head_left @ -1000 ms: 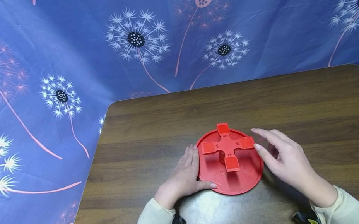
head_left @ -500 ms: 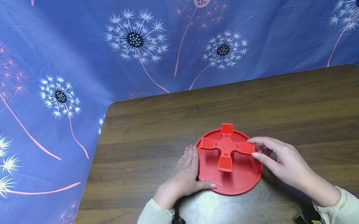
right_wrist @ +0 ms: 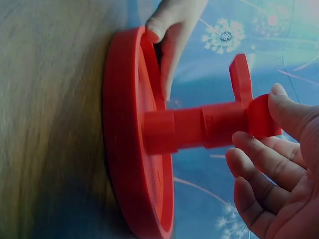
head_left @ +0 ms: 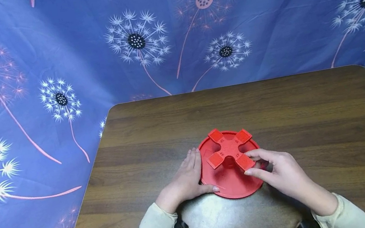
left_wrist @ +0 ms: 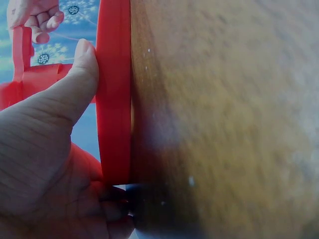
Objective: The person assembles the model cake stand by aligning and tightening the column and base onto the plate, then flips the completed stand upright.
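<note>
A red round base (head_left: 231, 188) with a raised rim lies on the wooden table. On a post (right_wrist: 187, 128) in its middle stands a red four-armed cross (head_left: 229, 147), its arms marked with small numbers and ending in square pads. My left hand (head_left: 184, 177) holds the base's left side, fingers along the outer rim and thumb over the near edge. With thumb and forefinger, my right hand (head_left: 278, 168) pinches the end of the cross's near right arm. The other right fingers curl loosely below that arm in the right wrist view.
The brown wooden table (head_left: 311, 109) has rounded far corners. Behind it and to the left hangs a blue cloth (head_left: 169, 32) printed with dandelions. A black wrist strap (head_left: 180, 226) shows below the left cuff.
The right hand has taken hold of a cross arm and moved left and nearer. The cross has turned clockwise, seen from above. The left hand and base have stayed put.
</note>
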### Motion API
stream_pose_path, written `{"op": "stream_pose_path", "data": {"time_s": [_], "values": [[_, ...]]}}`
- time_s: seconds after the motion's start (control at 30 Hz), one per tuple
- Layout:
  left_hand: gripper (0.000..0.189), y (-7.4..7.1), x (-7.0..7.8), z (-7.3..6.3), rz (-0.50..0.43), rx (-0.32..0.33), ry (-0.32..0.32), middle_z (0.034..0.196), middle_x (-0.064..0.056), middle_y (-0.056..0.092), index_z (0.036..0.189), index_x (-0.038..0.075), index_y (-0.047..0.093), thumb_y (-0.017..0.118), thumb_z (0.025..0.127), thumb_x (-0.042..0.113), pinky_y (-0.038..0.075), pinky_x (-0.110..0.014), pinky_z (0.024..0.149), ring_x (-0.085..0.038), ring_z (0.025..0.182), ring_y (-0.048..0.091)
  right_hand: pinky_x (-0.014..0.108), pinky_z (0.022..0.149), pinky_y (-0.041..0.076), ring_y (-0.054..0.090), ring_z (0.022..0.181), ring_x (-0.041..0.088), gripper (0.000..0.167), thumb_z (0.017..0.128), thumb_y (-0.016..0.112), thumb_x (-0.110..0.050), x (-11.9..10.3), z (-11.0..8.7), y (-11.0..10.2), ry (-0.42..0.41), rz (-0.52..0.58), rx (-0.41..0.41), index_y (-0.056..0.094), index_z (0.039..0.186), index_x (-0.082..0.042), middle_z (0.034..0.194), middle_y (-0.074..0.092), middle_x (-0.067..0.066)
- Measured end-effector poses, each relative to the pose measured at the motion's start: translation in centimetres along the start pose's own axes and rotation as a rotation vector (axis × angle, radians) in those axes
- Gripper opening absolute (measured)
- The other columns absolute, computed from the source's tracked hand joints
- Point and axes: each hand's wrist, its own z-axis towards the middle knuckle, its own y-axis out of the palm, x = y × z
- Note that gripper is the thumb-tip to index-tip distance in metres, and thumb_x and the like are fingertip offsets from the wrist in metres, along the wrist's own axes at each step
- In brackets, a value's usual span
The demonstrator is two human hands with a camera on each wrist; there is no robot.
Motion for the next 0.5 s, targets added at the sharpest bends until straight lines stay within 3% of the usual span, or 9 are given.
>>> {"op": "stream_pose_path", "data": {"time_s": [0.17,0.5], "values": [[0.119,0.16,-0.09,0.04,-0.004,0.001,-0.006,0.160,-0.024,0.008,0.153,-0.006,0.008,0.069,0.078,0.065,0.017,-0.043,0.118,-0.035,0.148,0.006,0.015,0.051,0.044,0.056,0.061,-0.001,0.042,0.064,0.090,-0.010,-0.21,0.00,0.66,-0.005,-0.032,0.035,0.072,0.101,-0.017,0.073,0.063,-0.018],[0.120,0.13,-0.06,0.06,-0.004,0.004,-0.010,0.160,-0.023,0.008,0.153,-0.006,0.008,0.069,0.078,0.065,0.017,-0.042,0.118,-0.034,0.148,0.005,0.014,0.054,0.046,0.063,0.066,-0.003,0.042,0.066,0.089,-0.009,-0.29,-0.12,1.01,-0.016,-0.047,0.038,0.070,0.104,-0.014,0.088,0.073,-0.008]]}}
